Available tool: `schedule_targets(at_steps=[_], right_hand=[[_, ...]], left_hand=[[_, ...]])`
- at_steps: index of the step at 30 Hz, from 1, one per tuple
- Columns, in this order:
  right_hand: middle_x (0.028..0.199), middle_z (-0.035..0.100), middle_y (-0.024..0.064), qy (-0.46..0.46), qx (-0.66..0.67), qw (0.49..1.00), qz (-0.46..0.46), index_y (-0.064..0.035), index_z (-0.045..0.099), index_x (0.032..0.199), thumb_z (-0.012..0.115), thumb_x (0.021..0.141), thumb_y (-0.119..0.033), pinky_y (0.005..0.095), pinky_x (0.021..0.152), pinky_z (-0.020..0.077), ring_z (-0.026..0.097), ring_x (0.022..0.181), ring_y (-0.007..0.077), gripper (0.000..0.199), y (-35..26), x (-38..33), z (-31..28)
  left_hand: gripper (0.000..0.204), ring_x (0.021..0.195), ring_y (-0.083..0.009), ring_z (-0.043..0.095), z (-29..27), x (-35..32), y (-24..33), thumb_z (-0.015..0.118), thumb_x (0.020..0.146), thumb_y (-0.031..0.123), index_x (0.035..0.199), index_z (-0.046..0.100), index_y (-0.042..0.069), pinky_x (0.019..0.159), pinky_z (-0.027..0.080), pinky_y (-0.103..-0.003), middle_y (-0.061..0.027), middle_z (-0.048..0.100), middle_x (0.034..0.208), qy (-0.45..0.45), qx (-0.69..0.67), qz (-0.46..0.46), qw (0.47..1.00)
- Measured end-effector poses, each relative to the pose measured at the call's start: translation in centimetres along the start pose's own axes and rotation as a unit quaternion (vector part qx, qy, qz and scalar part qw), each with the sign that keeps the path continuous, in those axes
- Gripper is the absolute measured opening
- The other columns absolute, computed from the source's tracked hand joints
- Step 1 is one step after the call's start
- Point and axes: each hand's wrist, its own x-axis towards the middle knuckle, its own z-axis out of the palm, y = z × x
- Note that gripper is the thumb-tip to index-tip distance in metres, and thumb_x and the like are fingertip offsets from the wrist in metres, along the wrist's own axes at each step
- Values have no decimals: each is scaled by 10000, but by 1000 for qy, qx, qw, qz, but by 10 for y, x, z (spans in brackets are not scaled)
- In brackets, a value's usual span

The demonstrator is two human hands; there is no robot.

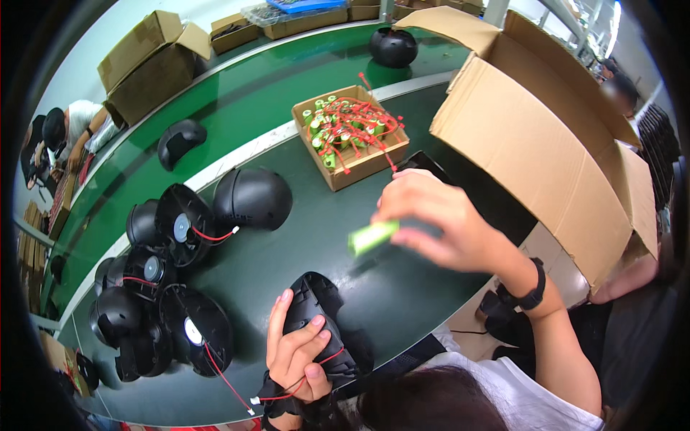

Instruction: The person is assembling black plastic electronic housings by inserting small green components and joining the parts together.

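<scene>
**Bench observation: both hands loaded at the dark green table**

Landmark: the small open cardboard box (350, 136) filled with green cylindrical cells and red wires, sitting on the dark green table (402, 294).

Right hand (438, 223): raised above the table, just nearer the person than the small box. Fingers closed around a light-green cylindrical cell (373, 236), which pokes out to the left of the fist. Cell is motion-blurred; details cannot be read.

Left hand (296, 352): well nearer the person than the small box, at the table's close edge. Clenched around a black plastic housing (316, 316), thumb across its face. A thin red wire (305, 388) runs from the housing under the hand.

Left of the small box: a cluster of black dome-shaped shells (253, 199), some turned open side up, with white round centres and red leads.

Right of the small box: a large open cardboard carton (532, 144), flaps up.

Beyond the small box: one more black dome (393, 47).
</scene>
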Motion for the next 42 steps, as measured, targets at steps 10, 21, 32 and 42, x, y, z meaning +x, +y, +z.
schedule_targets(at_steps=[10, 21, 32, 42], right_hand=[[852, 641, 4, 41, -170, 969, -174, -61, 702, 855, 727, 696, -113, 272, 572, 449, 595, 804, 177, 169, -24, -15, 52], [833, 614, 56, 4, -108, 984, -143, -3, 682, 890, 700, 740, -83, 275, 550, 496, 642, 725, 177, 171, -26, -13, 50], [834, 606, 83, -13, -49, 988, -148, 30, 672, 911, 690, 756, -68, 298, 597, 560, 655, 701, 211, 184, -30, -12, 63], [839, 643, 77, -64, 67, 992, -81, 2, 670, 888, 715, 783, -43, 306, 601, 554, 670, 708, 222, 123, -24, -11, 58]], left_hand=[[510, 1205, -528, 506, 1, -6, -3, 358, 1017, 304, 816, 682, -36, 1033, 395, -580, -151, 689, 958, 40, -67, -8, 997], [538, 1199, -530, 509, 0, -7, -6, 345, 1018, 332, 808, 686, -28, 1020, 410, -578, -149, 695, 926, 50, -82, -13, 995], [530, 1210, -493, 519, -2, -7, -5, 357, 1019, 336, 824, 705, -14, 1064, 338, -611, -138, 701, 959, 17, -91, -2, 996], [513, 1178, -491, 547, -1, -1, -7, 369, 1009, 322, 816, 707, -12, 1056, 344, -614, -142, 706, 940, 5, -114, -6, 993]])
